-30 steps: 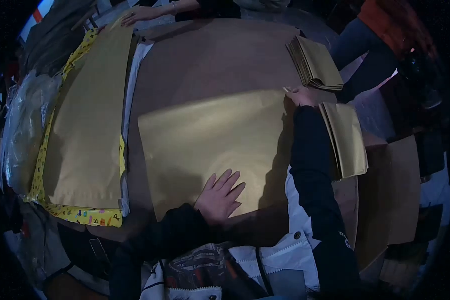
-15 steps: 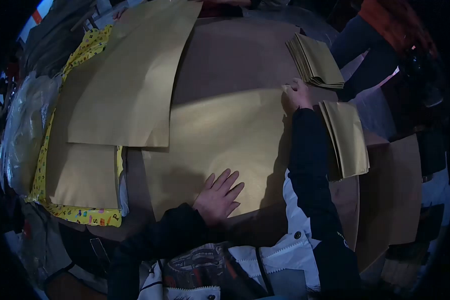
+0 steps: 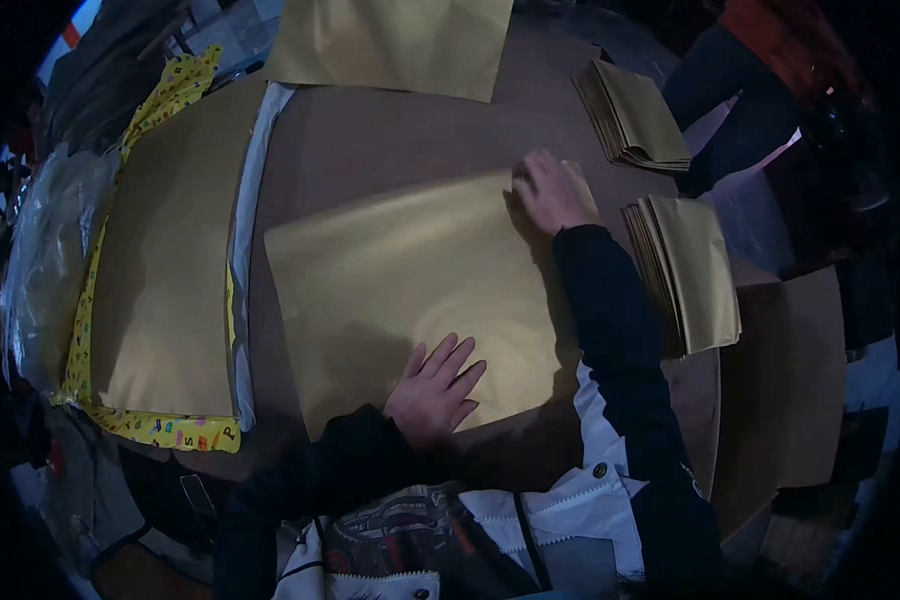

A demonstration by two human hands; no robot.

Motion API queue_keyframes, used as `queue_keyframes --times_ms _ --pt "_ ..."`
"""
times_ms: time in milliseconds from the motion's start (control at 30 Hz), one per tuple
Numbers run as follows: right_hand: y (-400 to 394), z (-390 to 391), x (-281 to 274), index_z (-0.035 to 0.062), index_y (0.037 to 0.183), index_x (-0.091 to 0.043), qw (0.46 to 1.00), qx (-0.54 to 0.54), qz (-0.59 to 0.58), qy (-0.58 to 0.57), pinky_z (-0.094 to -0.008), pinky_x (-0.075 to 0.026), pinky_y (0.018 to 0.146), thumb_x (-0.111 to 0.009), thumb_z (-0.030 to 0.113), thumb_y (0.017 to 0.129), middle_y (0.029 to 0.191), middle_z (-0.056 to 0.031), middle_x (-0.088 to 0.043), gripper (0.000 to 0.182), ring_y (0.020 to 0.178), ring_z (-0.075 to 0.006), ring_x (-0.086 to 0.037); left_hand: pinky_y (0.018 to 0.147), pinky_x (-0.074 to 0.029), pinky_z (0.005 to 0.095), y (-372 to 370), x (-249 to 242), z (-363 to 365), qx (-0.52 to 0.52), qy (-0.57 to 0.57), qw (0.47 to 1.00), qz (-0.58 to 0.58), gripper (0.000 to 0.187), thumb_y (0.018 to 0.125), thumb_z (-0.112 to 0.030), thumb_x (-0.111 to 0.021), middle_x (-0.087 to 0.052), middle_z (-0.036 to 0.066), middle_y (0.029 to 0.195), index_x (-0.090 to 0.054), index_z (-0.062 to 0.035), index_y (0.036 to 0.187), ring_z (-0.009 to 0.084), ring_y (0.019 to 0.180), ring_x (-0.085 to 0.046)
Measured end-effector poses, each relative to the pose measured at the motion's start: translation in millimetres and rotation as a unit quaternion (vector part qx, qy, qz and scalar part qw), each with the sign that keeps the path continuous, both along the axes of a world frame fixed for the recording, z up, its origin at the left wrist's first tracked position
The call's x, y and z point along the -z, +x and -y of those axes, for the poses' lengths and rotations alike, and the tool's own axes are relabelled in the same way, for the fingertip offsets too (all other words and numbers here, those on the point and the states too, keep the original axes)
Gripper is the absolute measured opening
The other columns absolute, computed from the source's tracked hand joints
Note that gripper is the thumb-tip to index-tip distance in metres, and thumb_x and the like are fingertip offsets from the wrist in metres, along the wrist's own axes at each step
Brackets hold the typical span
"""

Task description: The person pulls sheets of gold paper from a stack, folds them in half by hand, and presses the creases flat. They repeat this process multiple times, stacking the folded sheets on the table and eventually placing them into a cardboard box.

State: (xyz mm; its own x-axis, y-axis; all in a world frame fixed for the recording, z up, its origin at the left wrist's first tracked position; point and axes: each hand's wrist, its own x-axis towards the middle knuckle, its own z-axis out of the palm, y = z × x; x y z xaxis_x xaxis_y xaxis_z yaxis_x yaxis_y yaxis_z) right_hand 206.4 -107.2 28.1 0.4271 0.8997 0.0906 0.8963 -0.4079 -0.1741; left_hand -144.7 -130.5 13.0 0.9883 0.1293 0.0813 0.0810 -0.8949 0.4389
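Observation:
A large sheet of golden-brown paper (image 3: pixel 390 290) lies slightly askew in front of me. My left hand (image 3: pixel 433 393) rests flat on its near part, fingers spread. At the sheet's far right edge is my right hand (image 3: pixel 550 195), fingers curled in and a little blurred; whether they pinch the paper is hidden. The sheet's far right corner shows just beyond that hand. Close to my right forearm stands a stack of folded brown paper (image 3: pixel 705 270), with a second folded stack (image 3: pixel 645 115) farther back.
On the left, a pile of flat brown sheets (image 3: pixel 170 270) lies on yellow printed wrapping (image 3: pixel 185 432), beside clear plastic (image 3: pixel 55 260). Another brown sheet (image 3: pixel 400 45) is at the far edge of the table (image 3: pixel 370 130). A person (image 3: pixel 730 90) is at the far right, near cardboard (image 3: pixel 790 390).
The big sheet at upper left has moved away to the far edge, uncovering the pile and the front sheet's left corner. My right hand has shifted left along the far edge; my left stays put.

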Motion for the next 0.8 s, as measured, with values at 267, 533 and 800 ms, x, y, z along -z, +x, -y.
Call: queue_keyframes --times_ms 267,533,800 --pt "19.0 8.4 42.6 0.0005 0.142 -0.032 0.999 0.033 0.007 0.010 -0.0461 -0.017 0.115 -0.039 0.042 0.095 0.152 -0.0177 -0.025 0.064 0.142 -0.0297 -0.019 0.102 -0.031 0.0570 0.3 1.6 -2.4 -0.002 -0.006 1.000 0.023 0.056 0.079 -0.026 -0.067 -0.038 0.018 0.144 -0.051 -0.0071 0.130 0.0362 0.135 -0.034" --pt "11.8 12.9 23.2 -0.0005 0.146 -0.024 0.984 0.167 0.033 -0.059 -0.0502 -0.008 0.116 -0.027 0.045 0.097 0.156 -0.0166 -0.014 0.067 0.145 -0.0288 -0.008 0.100 -0.033 0.0567 0.9 0.9 -1.5 -0.001 -0.001 1.000 0.030 0.057 0.077 -0.024 -0.069 -0.037 0.019 0.144 -0.052 -0.0067 0.128 0.0370 0.135 -0.034" --pt "-121.4 30.4 43.6 -0.0013 0.137 -0.036 0.999 0.038 -0.025 0.031 -0.0554 -0.017 0.111 -0.040 0.044 0.093 0.149 -0.0204 -0.026 0.063 0.142 -0.0315 -0.018 0.101 -0.030 0.0598 5.8 18.3 4.1 0.013 0.070 0.995 0.068 0.062 0.080 -0.026 -0.066 -0.034 0.018 0.145 -0.043 -0.0107 0.136 0.0380 0.134 -0.033"
